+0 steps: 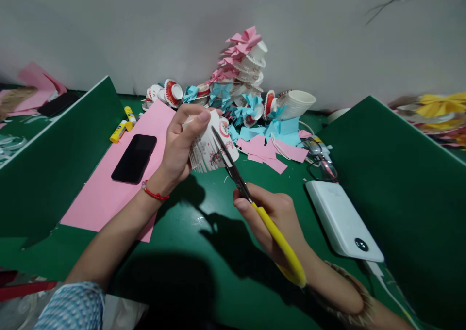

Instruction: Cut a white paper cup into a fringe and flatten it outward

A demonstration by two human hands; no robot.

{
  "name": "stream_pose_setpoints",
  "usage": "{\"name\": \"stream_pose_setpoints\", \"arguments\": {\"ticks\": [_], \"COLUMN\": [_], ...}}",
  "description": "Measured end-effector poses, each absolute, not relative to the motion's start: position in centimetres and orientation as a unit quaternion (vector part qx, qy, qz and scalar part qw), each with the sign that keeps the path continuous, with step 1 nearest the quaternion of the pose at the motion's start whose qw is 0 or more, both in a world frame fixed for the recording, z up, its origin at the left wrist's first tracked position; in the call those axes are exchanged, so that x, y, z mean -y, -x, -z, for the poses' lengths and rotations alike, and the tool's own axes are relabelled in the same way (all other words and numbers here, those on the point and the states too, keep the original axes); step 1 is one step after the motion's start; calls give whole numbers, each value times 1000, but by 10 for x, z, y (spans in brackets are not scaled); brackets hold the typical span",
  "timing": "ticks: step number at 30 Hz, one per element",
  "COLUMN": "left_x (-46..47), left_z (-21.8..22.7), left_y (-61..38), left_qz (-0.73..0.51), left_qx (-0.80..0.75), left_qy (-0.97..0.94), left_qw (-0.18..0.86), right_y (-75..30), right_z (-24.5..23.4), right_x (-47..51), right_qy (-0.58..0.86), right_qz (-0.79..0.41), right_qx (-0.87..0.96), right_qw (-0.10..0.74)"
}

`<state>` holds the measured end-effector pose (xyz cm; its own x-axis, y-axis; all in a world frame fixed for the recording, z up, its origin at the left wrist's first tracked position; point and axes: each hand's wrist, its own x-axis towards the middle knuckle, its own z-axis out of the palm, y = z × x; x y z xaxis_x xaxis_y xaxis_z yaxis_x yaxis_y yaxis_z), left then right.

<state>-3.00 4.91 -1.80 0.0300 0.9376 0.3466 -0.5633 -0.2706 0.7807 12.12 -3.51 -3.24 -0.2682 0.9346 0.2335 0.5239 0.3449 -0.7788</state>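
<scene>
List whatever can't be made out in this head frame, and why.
All in the head view:
Left hand: some fingers hidden behind the fringed white paper piece.
Right hand: grip inside the scissors handle, hidden by hand and handle.
Power bank display: reading too small.
Charging cable: far end cut off by the bottom edge.
Yellow bow: cut off by the right edge.
</scene>
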Motion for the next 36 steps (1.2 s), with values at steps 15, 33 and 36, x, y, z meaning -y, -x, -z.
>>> {"name": "stream_pose_setpoints", "arguments": {"ticks": [15,33,36], "left_x": [-51,-56,-59], "left_z": [19,21,22], "left_y": [31,35,37], "left_qz": [-668,-676,-680], "left_qx": [-204,-270,-274], "left_qy": [-445,-441,-437], "left_qw": [560,526,521], "right_y": [-120,-126,-130], "right_z": [33,30,31], "right_x": [35,32,29], "right_qy": [495,474,439], "right_qz": [-286,-402,-452], "right_qx": [738,720,721], "right_qw": [358,308,286]}}
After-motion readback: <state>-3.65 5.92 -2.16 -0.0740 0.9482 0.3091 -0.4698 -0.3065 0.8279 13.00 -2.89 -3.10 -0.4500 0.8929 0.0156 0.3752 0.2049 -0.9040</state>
